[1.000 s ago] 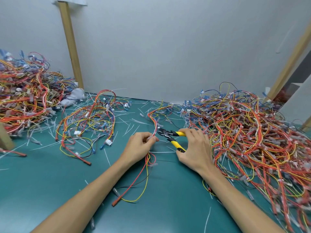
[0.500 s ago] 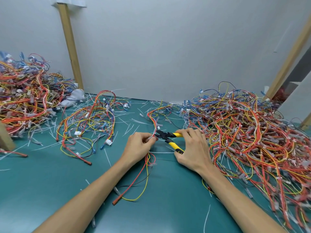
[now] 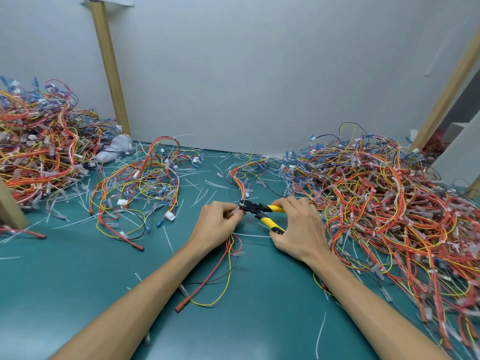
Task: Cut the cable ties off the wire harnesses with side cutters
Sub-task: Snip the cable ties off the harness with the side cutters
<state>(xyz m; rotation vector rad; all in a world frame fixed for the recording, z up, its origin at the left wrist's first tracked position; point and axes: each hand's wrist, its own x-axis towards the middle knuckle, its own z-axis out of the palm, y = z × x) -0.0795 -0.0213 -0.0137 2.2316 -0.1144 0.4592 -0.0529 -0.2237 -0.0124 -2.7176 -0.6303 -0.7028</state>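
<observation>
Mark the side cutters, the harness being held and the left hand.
side cutters point(image 3: 272, 208): head view, upper yellow handle.
held harness point(image 3: 241, 189): head view, wire bundle just above the fingers.
left hand point(image 3: 219, 224): head view, back of the hand.

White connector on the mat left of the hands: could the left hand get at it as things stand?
Probably yes: only bare mat lies between the left hand and the connector. But its fingers pinch the harness, so it must let go first.
</observation>
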